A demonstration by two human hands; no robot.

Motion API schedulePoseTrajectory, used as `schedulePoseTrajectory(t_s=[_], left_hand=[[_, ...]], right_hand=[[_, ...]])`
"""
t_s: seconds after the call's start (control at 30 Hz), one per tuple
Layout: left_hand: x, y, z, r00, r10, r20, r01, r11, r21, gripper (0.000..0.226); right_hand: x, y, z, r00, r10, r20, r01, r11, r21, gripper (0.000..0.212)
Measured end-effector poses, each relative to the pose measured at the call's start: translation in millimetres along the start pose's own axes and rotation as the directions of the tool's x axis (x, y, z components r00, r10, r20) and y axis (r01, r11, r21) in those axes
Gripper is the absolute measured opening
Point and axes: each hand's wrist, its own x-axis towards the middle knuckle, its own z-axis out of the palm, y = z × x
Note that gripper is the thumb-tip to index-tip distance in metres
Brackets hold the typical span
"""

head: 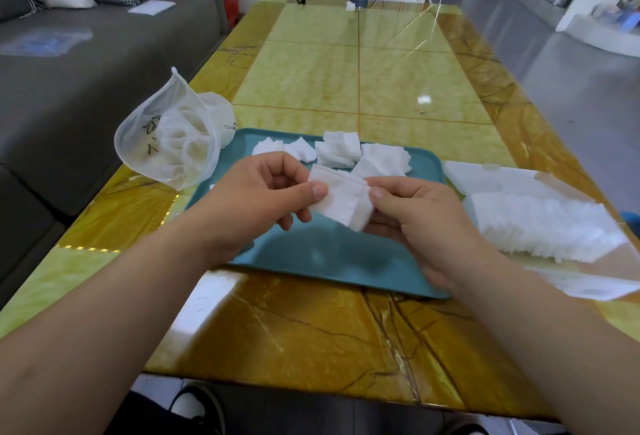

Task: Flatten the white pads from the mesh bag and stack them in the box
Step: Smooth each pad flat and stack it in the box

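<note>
Your two hands meet above one teal, smooth-rimmed tray on the glossy marble-patterned table. Left hand and right hand each pinch, thumb against curled fingers, opposite edges of one held pad: white, square, soft and fibrous. You cannot tell whether it is one layer or several. About five loose pads lie crumpled at the tray's far edge. One translucent mesh bag, left of the tray, bears illegible black marks. One white box, to the right, holds a dense pad stack.
</note>
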Motion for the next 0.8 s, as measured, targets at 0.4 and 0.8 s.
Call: schedulePoseTrajectory(t_s=[0.4,0.8], left_hand=[[1,-6,19,0.998,0.009,-0.066,0.002,0.985,0.173,0.021],[1,-18,20,0.999,0.03,0.032,-0.042,0.843,0.536,0.01]], right_hand=[[-8,-6,2,0.987,-0.046,0.154,0.044,0.999,0.02,0.019],[4,17,3,0.952,-0.268,0.146,0.3,0.735,-0.609,0.034]])
